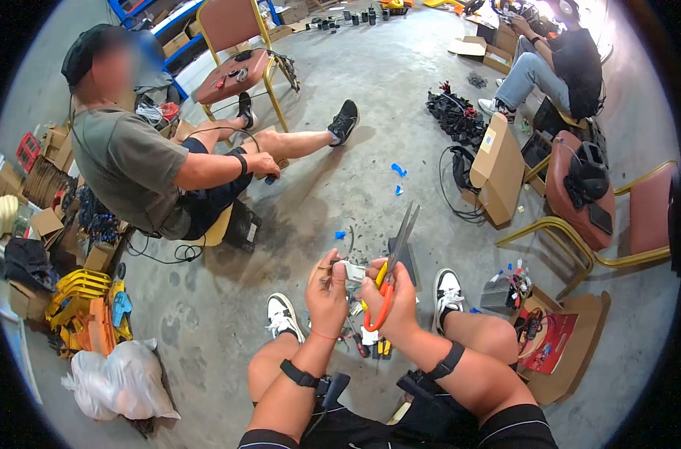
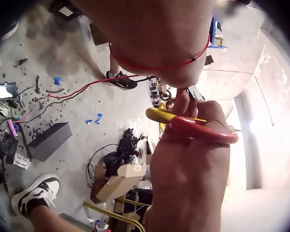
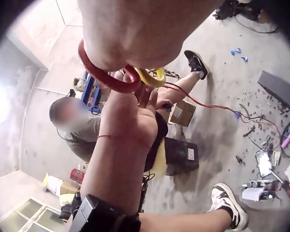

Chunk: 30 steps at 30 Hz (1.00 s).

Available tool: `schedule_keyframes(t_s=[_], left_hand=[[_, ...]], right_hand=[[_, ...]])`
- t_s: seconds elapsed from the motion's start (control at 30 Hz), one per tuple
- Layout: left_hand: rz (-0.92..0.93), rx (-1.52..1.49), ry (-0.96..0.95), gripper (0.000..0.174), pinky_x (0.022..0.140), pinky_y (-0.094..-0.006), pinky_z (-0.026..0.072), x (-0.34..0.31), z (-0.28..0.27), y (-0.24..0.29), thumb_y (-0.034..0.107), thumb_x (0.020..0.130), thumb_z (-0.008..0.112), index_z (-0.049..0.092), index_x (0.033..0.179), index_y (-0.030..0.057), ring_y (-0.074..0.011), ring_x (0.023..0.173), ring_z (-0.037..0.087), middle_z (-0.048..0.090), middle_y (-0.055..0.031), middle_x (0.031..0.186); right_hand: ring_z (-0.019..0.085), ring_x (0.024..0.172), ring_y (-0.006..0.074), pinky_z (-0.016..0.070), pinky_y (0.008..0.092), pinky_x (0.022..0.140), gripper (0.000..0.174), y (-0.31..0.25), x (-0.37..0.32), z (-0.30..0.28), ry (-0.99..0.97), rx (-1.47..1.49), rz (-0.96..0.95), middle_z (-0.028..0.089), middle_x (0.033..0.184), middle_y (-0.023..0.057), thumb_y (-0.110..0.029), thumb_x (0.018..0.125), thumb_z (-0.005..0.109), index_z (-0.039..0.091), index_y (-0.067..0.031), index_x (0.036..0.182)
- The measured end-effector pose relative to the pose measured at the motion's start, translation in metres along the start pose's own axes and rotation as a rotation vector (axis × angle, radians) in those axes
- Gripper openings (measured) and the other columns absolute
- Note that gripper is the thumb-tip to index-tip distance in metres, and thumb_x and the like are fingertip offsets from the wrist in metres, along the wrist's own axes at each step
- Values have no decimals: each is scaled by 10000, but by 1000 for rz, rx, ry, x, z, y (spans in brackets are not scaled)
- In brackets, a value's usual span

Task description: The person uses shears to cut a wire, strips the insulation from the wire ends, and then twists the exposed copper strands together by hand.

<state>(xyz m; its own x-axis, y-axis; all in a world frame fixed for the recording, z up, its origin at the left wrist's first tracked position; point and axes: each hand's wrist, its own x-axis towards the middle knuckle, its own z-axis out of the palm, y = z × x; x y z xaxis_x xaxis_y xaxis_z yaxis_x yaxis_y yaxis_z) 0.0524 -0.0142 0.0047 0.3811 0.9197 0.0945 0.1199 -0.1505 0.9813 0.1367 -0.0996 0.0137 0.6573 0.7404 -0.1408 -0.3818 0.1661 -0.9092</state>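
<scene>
In the head view my left hand [image 1: 327,296] pinches a small white part [image 1: 353,271] between thumb and fingers. Beside it, my right hand [image 1: 397,301] grips scissors [image 1: 386,293] with red and yellow handles, blades pointing up and away. The right fingertips are close to the white part; whether they touch it cannot be told. A red wire [image 2: 82,89] and a black one trail from the hands in the left wrist view. In the right wrist view the red handle [image 3: 104,79] loops below my right hand [image 3: 135,34], and the blades are hidden.
Dark debris and tools [image 1: 366,340] lie on the floor below the hands, beside a dark box [image 2: 50,141]. A seated person [image 1: 131,165] is at the left, another [image 1: 542,67] at the back right. Chairs [image 1: 580,191] and an open carton [image 1: 580,352] stand on the right.
</scene>
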Motion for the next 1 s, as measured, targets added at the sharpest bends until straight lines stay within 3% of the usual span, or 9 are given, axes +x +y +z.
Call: schedule_keyframes(t_s=[0.13, 0.23, 0.37, 0.43, 0.53, 0.6, 0.77, 0.83, 1.0], left_hand=[[87, 128, 9, 335, 937, -293, 473, 0, -3, -3, 223, 1051, 557, 645, 1270, -15, -160, 1059, 606, 645, -103, 1166], [-17, 113, 46, 341, 935, -300, 477, 1, -2, -14, 227, 1046, 565, 645, 1283, -4, -176, 1065, 611, 644, -108, 1164], [113, 227, 46, 358, 935, -308, 485, -1, -3, -16, 253, 1041, 581, 648, 1278, -6, -174, 1068, 614, 649, -107, 1165], [164, 247, 37, 362, 934, -309, 489, -2, -3, -17, 259, 1040, 585, 649, 1276, -8, -169, 1077, 613, 650, -108, 1175], [131, 114, 67, 372, 935, -306, 498, 4, -4, -18, 271, 1044, 581, 646, 1283, -6, -160, 1087, 616, 666, -104, 1186], [-34, -155, 66, 375, 938, -308, 504, 1, -4, -10, 269, 1052, 565, 640, 1286, -14, -161, 1086, 625, 684, -108, 1175], [-14, -224, 50, 397, 954, -314, 496, 4, -12, -5, 292, 1068, 529, 643, 1251, -40, -164, 1064, 635, 700, -119, 1126], [-96, -331, 59, 432, 952, -314, 499, 5, -14, -2, 324, 1075, 502, 646, 1216, -58, -172, 1048, 642, 699, -130, 1113], [-135, -367, 84, 461, 934, -311, 508, 7, -18, -2, 348, 1078, 486, 639, 1194, -71, -186, 1031, 651, 696, -138, 1109]], right_hand=[[608, 956, 126, 526, 276, 825, 375, 0, 8, -1, 4, -25, 28, 605, 1085, 93, -21, 942, 655, 456, 8, 1259], [616, 966, 134, 535, 283, 818, 405, 15, 10, 6, 10, -79, -43, 604, 1107, 107, -58, 941, 684, 456, 10, 1268], [625, 986, 146, 545, 291, 823, 423, 15, 18, 7, -15, -186, -67, 600, 1124, 121, -81, 938, 700, 456, 13, 1270], [632, 1015, 170, 561, 310, 847, 435, 7, 22, 5, -71, -30, 160, 589, 1165, 143, -89, 933, 708, 455, 18, 1271], [637, 1020, 188, 579, 343, 852, 437, -1, 18, 12, -74, 11, 164, 590, 1166, 150, -88, 927, 712, 456, 24, 1264], [636, 1025, 197, 593, 365, 836, 421, -3, 17, 15, -87, 29, 125, 585, 1158, 142, -73, 925, 708, 461, 28, 1250], [632, 1069, 208, 597, 369, 859, 411, -11, 15, 21, -95, 136, 193, 584, 1174, 145, -59, 917, 708, 466, 22, 1239], [631, 1077, 212, 597, 366, 862, 415, -11, 15, 21, -97, 154, 221, 583, 1186, 148, -59, 915, 711, 465, 19, 1241], [676, 942, 201, 597, 343, 786, 428, -12, 23, 19, -172, 159, 282, 628, 1097, 130, -72, 896, 740, 476, 6, 1224]])
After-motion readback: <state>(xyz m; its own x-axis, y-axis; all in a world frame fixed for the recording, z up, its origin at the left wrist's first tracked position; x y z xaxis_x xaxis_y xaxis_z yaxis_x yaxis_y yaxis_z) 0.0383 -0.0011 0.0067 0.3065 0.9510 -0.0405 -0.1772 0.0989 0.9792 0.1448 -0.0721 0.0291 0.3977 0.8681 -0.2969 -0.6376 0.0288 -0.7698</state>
